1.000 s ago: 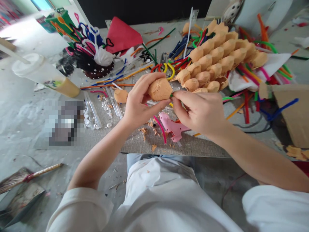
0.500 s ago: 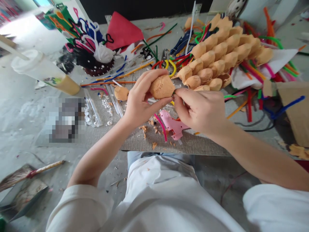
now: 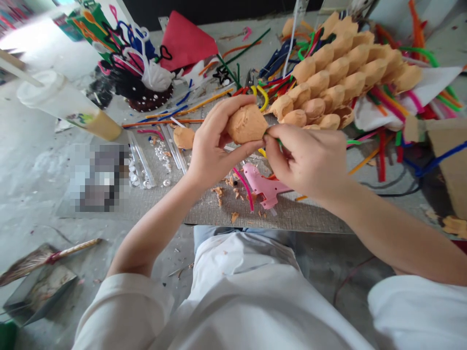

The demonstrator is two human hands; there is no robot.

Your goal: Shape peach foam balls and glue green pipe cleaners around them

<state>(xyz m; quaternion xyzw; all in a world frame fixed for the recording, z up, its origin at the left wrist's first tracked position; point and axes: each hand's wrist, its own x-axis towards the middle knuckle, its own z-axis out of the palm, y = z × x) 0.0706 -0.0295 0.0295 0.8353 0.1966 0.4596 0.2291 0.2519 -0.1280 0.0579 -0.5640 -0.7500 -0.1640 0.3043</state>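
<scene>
My left hand (image 3: 215, 141) grips a rough orange foam lump (image 3: 247, 124) between fingers and thumb. My right hand (image 3: 306, 160) pinches a green pipe cleaner (image 3: 278, 141) right at the lump's edge, and its fingers hide most of that stem. Just beyond my right hand lies a large stack of similar orange foam pieces (image 3: 328, 82) in overlapping rows. A pink hot glue gun (image 3: 263, 184) rests on the woven mat (image 3: 215, 214) below my hands, among orange crumbs. Another orange lump (image 3: 184, 137) lies left of my left hand.
Bright pipe cleaners (image 3: 379, 155) sprawl around the stack. Pearl beads (image 3: 160, 158) and clear glue sticks (image 3: 140, 163) lie on the mat's left. A white-lidded cup (image 3: 69, 104) lies on its side, with cardboard (image 3: 447, 160) at right and a broom (image 3: 47, 262) on the floor.
The whole scene has shifted slightly in view as my head moved. My hands have risen a little with the lump, and my right hand still pinches the green stem.
</scene>
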